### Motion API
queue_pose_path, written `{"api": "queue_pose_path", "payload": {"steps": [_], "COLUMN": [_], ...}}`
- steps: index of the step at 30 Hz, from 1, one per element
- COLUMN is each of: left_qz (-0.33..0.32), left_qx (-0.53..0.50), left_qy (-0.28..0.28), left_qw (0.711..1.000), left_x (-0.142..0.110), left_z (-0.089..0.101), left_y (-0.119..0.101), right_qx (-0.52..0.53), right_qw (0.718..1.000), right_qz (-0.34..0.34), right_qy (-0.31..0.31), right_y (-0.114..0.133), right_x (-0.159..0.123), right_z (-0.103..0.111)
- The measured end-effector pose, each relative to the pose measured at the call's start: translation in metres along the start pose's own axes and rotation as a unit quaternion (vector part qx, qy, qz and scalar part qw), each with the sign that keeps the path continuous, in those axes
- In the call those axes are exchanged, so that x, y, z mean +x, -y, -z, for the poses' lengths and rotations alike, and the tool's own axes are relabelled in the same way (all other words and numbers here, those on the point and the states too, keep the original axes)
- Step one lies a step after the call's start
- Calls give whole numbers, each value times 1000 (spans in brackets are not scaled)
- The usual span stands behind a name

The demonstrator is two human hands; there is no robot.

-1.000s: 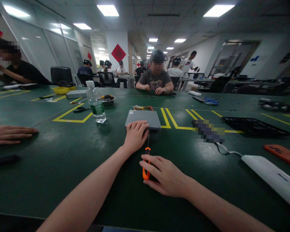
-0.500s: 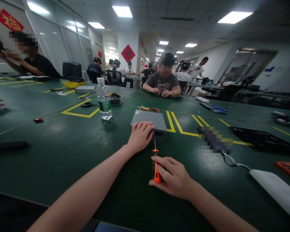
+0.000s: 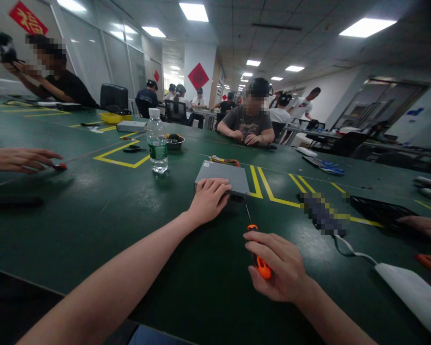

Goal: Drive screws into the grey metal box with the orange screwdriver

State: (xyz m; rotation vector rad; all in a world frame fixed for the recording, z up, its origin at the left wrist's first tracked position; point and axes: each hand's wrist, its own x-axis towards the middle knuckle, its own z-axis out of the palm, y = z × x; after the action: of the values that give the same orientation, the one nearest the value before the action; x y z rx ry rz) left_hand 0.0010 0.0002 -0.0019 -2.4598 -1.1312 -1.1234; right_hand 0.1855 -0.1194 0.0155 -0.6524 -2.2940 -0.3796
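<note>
Lying under the left hand (image 3: pixel 209 201), the metal box (image 3: pixel 230 178).

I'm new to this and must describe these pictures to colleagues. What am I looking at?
No machine here, just a person's two bare hands. One camera, worn on that person's head, took every picture. The left hand rests on a gray power supply unit with wires at its far side. The right hand holds an orange-and-black screwdriver; whether its tip touches the unit is unclear. Also on the green table are a water bottle and a small metal bowl.
</note>
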Motion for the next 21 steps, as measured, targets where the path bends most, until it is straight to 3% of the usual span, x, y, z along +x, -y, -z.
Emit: {"api": "queue_pose_path", "payload": {"steps": [21], "left_qz": [7], "left_qx": [-2], "left_qy": [2], "left_qw": [1000], "left_x": [0], "left_z": [0], "left_y": [0], "right_qx": [-47], "right_qw": [998], "right_qz": [-29], "right_qy": [1], "right_y": [-2], "right_x": [0], "right_z": [3]}}
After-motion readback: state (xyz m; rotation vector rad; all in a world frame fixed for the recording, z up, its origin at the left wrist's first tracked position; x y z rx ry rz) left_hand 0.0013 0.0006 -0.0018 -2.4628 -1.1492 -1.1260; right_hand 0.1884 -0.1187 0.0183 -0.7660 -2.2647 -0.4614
